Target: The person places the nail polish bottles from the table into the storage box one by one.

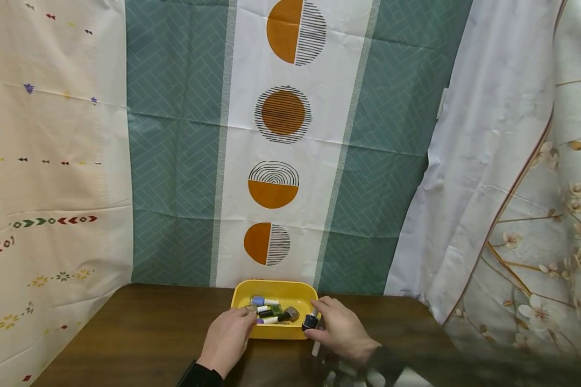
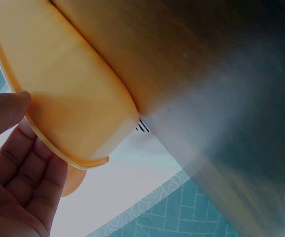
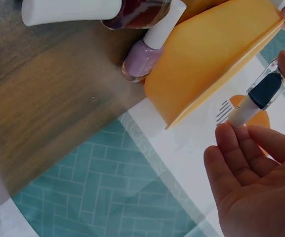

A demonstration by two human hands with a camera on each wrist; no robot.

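A shallow yellow plastic bin (image 1: 290, 291) stands at the back of the brown table, several small nail polish bottles lying inside. My left hand (image 1: 228, 336) is at its left side, and in the left wrist view the thumb and fingers (image 2: 53, 182) pinch the rim. Over the bin's right edge, my right hand (image 1: 342, 329) pinches a dark navy nail polish bottle (image 3: 266, 90) between thumb and fingers. Its white cap (image 3: 243, 111) points down toward the fingertips in the right wrist view. Among the bottles inside is a blue one (image 1: 257, 301).
Outside the bin, a lilac nail polish bottle (image 3: 142, 59) with a white cap stands beside the wall. A dark red bottle (image 3: 137, 12) lies near it. More bottles (image 1: 353, 373) blur below my right forearm. Patterned curtains (image 1: 174, 161) hang behind the table (image 1: 150, 333).
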